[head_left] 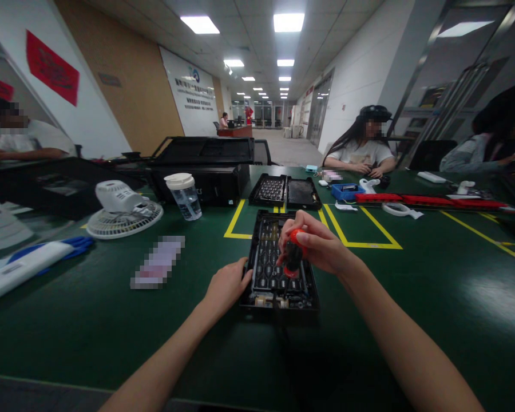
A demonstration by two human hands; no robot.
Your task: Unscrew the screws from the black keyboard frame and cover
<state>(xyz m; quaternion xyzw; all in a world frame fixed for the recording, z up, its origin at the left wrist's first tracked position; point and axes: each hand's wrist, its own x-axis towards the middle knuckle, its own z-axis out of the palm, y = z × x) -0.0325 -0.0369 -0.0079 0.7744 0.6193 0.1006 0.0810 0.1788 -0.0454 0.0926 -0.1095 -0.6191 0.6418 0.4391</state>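
Observation:
A black tray-like case (264, 252) with rows of dark oval parts lies on the green table in front of me. My right hand (311, 240) is closed round a red and black screwdriver (293, 254), held upright above the case. The tool's lower end is too dark to make out against the case. At the case's left edge rests my left hand (228, 286), its thumb against the side wall and its other fingers partly hidden by the edge. Light-coloured parts (264, 301) show at the case's near end.
Two more black cases (302, 193) lie beyond, near yellow tape (371, 246). A lidded cup (184, 197), white fan (124, 212) and pixelated flat object (158, 263) are left. Right stand a blue box (345, 191) and red strips (429, 200). Other people sit around.

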